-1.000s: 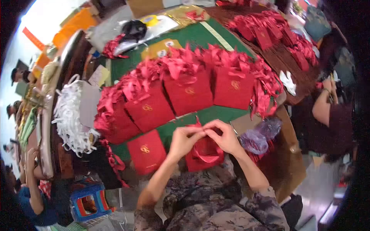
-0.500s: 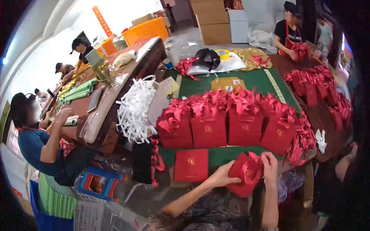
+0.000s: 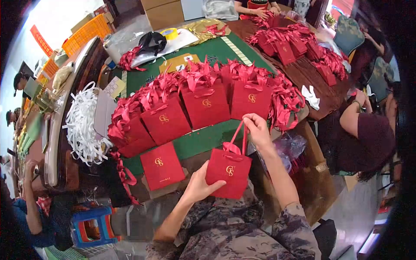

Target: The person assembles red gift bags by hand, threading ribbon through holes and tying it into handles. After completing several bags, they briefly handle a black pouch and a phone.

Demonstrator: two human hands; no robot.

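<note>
In the head view, a small red paper gift bag (image 3: 229, 175) with a gold logo hangs upright in front of me. My left hand (image 3: 200, 184) grips its lower left side, thumb across the front. Above the bag's right side, my right hand (image 3: 256, 130) pinches its red ribbon handle (image 3: 236, 135) and pulls it up taut. More ribbon bunches at the bag's mouth. To the left, a flat red bag (image 3: 162, 166) lies at the table's near edge. Behind stand several filled rows of red bags (image 3: 207, 106) with ribbons sticking up.
White ribbon strips (image 3: 86, 125) spill from a box on the left. A green mat (image 3: 203, 136) covers the table. Yellow tape (image 3: 170, 33) and a black bag (image 3: 152, 43) sit at the back. A blue stool (image 3: 93, 225) stands on the floor; a co-worker (image 3: 364, 134) is at the right.
My right hand has drawn the ribbon handle up out of the bag, which now faces me more upright. The view has turned to the right and downward.
</note>
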